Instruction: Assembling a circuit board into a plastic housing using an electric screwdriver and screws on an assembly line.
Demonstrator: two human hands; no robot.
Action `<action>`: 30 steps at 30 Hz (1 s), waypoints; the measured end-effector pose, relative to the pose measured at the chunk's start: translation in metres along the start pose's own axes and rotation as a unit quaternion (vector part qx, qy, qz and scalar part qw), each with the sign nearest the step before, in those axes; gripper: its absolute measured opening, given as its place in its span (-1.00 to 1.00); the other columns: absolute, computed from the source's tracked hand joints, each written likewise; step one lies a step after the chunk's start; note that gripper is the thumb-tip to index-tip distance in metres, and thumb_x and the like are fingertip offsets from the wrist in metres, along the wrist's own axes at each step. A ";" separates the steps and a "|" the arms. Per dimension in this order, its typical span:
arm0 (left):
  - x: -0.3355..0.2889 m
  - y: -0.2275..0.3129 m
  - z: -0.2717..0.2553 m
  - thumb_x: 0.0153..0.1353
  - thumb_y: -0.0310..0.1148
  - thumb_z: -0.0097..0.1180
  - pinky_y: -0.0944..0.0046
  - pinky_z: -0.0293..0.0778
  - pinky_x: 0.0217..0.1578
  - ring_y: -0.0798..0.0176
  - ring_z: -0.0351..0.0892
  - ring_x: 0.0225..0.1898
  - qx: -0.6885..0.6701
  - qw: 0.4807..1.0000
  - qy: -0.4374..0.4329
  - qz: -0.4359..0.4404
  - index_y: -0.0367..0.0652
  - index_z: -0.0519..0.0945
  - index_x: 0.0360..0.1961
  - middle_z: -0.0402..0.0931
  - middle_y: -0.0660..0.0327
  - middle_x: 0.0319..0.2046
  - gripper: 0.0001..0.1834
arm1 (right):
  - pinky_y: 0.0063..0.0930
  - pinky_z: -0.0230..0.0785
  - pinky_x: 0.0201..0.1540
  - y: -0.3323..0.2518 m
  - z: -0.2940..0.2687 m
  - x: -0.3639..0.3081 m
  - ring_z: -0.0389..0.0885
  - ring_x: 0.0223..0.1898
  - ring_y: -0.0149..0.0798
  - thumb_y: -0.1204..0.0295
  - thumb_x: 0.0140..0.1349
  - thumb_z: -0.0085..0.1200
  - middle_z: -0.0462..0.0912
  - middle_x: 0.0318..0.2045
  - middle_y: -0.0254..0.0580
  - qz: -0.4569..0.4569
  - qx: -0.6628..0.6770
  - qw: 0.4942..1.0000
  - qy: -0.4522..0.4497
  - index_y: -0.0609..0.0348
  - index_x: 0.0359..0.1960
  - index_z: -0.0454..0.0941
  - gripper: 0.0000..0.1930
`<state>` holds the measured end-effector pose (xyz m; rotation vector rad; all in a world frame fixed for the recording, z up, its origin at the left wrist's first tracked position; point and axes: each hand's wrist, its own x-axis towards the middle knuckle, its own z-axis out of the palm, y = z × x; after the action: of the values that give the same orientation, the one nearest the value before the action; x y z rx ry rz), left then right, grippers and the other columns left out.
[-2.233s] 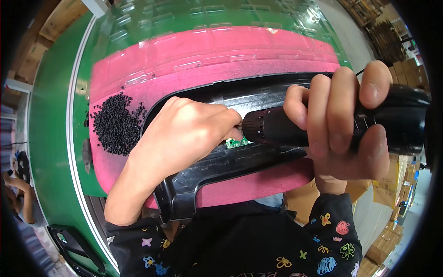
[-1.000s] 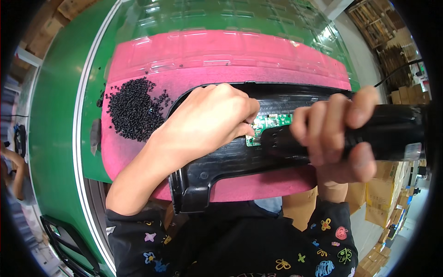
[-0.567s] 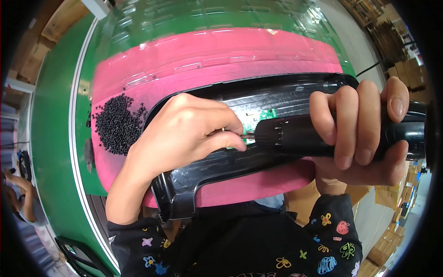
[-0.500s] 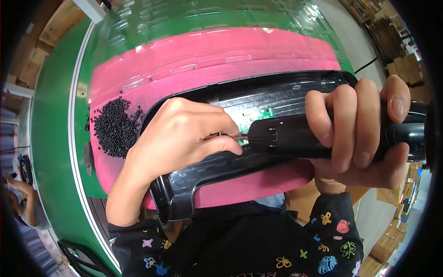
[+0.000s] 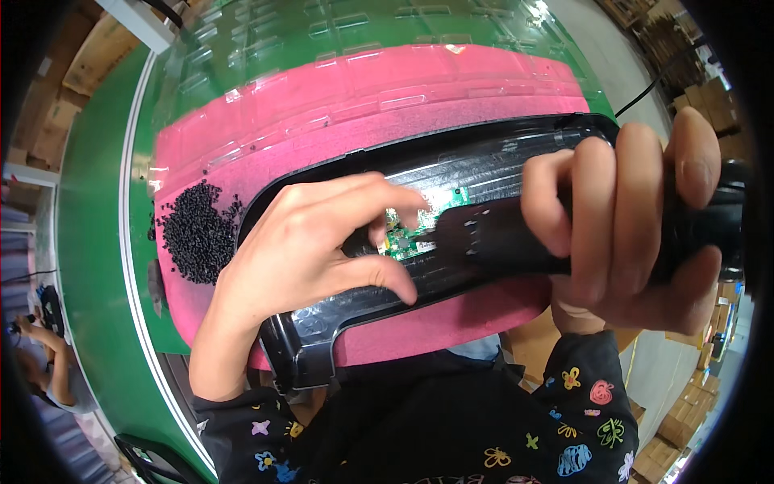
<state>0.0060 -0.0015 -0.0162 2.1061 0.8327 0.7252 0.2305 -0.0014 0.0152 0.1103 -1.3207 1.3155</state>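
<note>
My right hand (image 5: 621, 210) is wrapped around a black electric screwdriver (image 5: 504, 235), held nearly level with its nose to the left. Its tip is over a green circuit board (image 5: 403, 242) inside a long black plastic housing (image 5: 492, 161). Just left of that tip is my left hand (image 5: 302, 242), its thumb and forefinger spread apart over the housing, with nothing visible between them. Its other fingers are partly hidden beneath the hand. Fingers and tool cover parts of the board, and I cannot make out a screw at the tip.
Beneath the housing lies a pink mat (image 5: 395, 343) on a green table (image 5: 93, 266). A pile of small black screws (image 5: 197, 234) sits at the mat's left. A clear plastic tray (image 5: 387, 52) spans the far side. Cardboard boxes (image 5: 701, 109) stand beyond, at right; another person works far left.
My left thumb and forefinger, pinched together at the screwdriver's tip before, have parted and drawn left, uncovering more of the circuit board. My right hand still grips the screwdriver in nearly the same place.
</note>
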 end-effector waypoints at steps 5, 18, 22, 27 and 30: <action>0.000 -0.024 -0.002 -0.18 -0.19 0.45 0.24 0.38 -0.11 0.19 0.48 -0.14 -0.059 0.987 0.114 0.097 -0.19 0.30 -0.09 0.53 0.07 -0.13 -0.31 | -0.54 0.25 -0.44 -0.030 0.001 0.010 0.35 -0.67 -0.53 0.28 0.26 0.08 0.39 -0.61 -0.50 0.130 -0.171 0.974 0.063 0.05 -0.08 0.26 -0.69; -0.005 -0.026 -0.005 0.18 -0.56 -0.13 0.24 0.12 0.11 0.26 0.20 -0.04 0.027 0.956 0.260 0.136 -0.12 0.12 -0.17 0.25 -0.03 -0.01 -0.75 | -0.58 0.17 -0.58 -0.001 -0.006 -0.012 0.26 -0.74 -0.52 0.27 0.19 0.12 0.33 -0.67 -0.47 0.136 -0.249 0.951 0.124 0.06 -0.17 0.26 -0.68; 0.002 -0.021 -0.004 0.05 -0.72 -0.07 0.22 0.31 -0.04 0.19 0.32 -0.20 0.049 0.941 0.301 0.148 -0.28 0.23 -0.18 0.35 -0.02 -0.20 -0.70 | -0.61 0.13 -0.61 0.001 -0.001 -0.013 0.24 -0.75 -0.55 0.24 0.14 0.13 0.31 -0.68 -0.50 0.145 -0.244 0.951 0.121 0.05 -0.21 0.27 -0.67; -0.004 -0.010 0.000 0.17 -0.69 -0.02 0.43 0.41 -0.44 0.39 0.49 -0.50 0.040 0.976 0.211 0.041 -0.28 0.41 -0.22 0.52 0.20 -0.43 -0.83 | -0.65 0.10 -0.64 0.000 -0.006 -0.016 0.23 -0.75 -0.56 0.23 0.14 0.16 0.31 -0.68 -0.50 0.171 -0.215 0.957 0.092 0.07 -0.19 0.29 -0.65; -0.003 -0.006 0.002 0.21 -0.66 -0.04 0.49 0.44 -0.48 0.43 0.51 -0.55 0.064 0.982 0.174 0.028 -0.29 0.42 -0.20 0.60 0.17 -0.44 -0.86 | -0.64 0.10 -0.64 0.001 -0.010 -0.014 0.22 -0.76 -0.56 0.23 0.15 0.18 0.31 -0.68 -0.50 0.156 -0.185 0.968 0.064 0.08 -0.18 0.30 -0.65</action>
<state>0.0037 -0.0014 -0.0222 2.1551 1.0325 1.1177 0.2398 -0.0029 0.0004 -0.4511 -1.4904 1.2850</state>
